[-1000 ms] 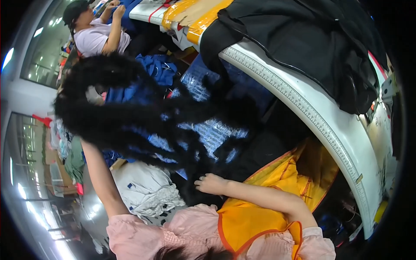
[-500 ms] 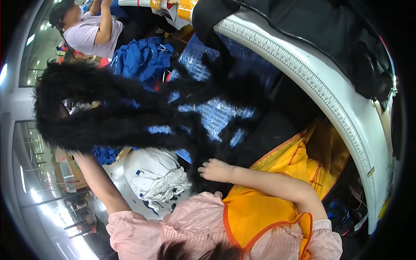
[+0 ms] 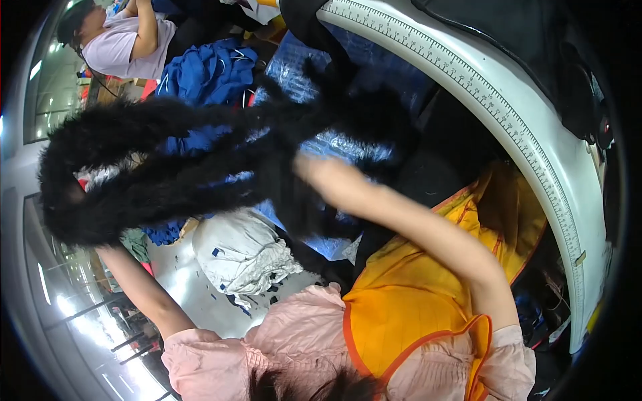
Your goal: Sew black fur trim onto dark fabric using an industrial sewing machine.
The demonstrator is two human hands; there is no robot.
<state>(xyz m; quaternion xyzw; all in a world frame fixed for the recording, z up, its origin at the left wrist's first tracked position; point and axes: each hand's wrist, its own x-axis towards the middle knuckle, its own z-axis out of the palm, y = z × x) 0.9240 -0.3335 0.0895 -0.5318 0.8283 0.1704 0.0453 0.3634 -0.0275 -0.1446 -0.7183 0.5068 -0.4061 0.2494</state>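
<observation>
Black furry garment (image 3: pixel 180 167) held up in air, well clear of white counter (image 3: pixel 508 127), left of it. Left hand (image 3: pixel 73 194) buried in fur, fingers' grip can't tell. Right hand (image 3: pixel 307 167) reaching into fur, blurred, grip can't tell. Garment not yet laid on counter.

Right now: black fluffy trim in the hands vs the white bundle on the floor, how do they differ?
The black fluffy trim is long, furry and held stretched in the air; the white bundle is smooth cloth, crumpled in a heap below it. The trim spans both hands; nothing touches the bundle. Both are soft textiles.
</observation>
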